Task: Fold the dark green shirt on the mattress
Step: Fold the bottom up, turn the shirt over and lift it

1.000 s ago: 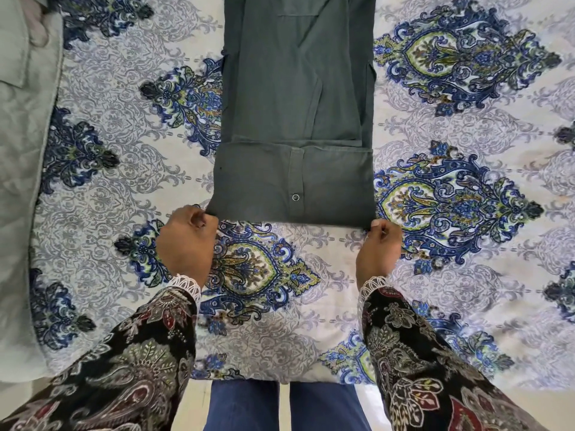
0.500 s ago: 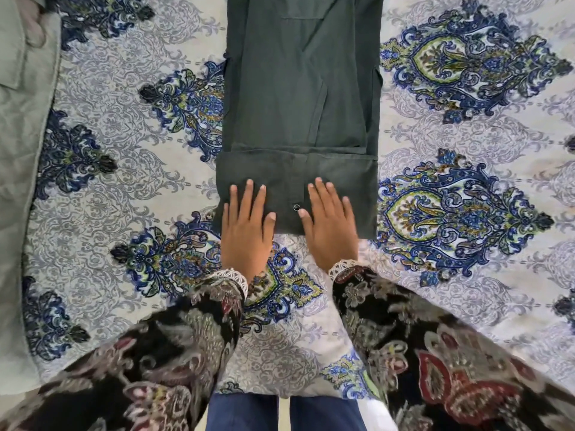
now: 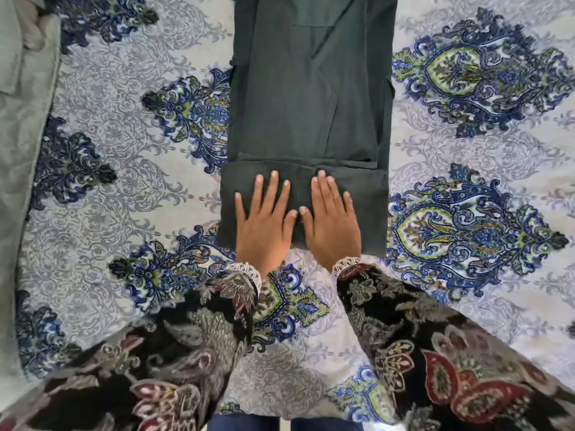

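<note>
The mattress (image 3: 466,306), covered in a pale sheet printed with blue and green medallions, fills the view, and a grey-green quilt (image 3: 18,150) is seen along its left edge. The dark green shirt (image 3: 308,104) is laid about midway between the left and right edges, already narrowed into a long strip; its long axis runs from the near edge straight toward the far edge, where it passes out of view, so which end is the collar cannot be told. The near end has been turned up into a short band (image 3: 370,209) across the strip. On that band the left hand (image 3: 264,225) and the right hand (image 3: 333,225) are laid flat, palms down, fingers spread, nothing pinched, thumbs almost touching. Patterned sleeves (image 3: 435,353) cover both arms. It is judged that the fold is being pressed. If the palms are pushed forward rather than down, the band could be dragged askew or the layers beneath bunched; on the soft surface, the side folds might be pulled open.
</note>
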